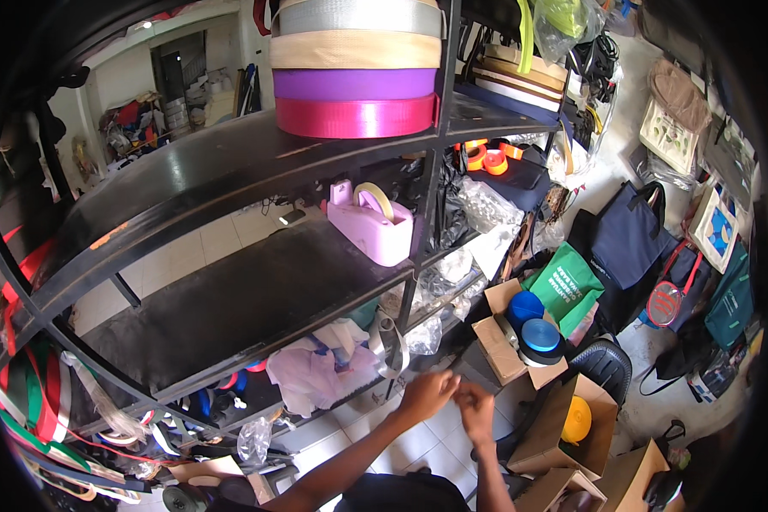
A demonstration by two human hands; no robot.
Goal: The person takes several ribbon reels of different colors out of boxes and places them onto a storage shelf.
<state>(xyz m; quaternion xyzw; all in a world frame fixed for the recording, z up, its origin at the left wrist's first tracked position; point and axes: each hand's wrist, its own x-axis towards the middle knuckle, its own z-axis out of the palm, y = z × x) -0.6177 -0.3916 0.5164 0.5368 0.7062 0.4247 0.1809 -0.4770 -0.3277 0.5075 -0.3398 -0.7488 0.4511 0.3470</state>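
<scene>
My left hand and my right hand are raised close together, in front of the lower part of a black metal shelf. Both have their fingers closed, the fingertips nearly meeting. If anything is pinched between them, it is too small to make out. Beyond them on the middle shelf stands a pink tape dispenser with a roll of tape in it. A white loop of strap hangs just past my left hand.
Stacked webbing rolls fill the upper shelf. To the right are a cardboard box with blue rolls, another box holding a yellow roll, and a green bag. Pale plastic bags lie on the lower shelf.
</scene>
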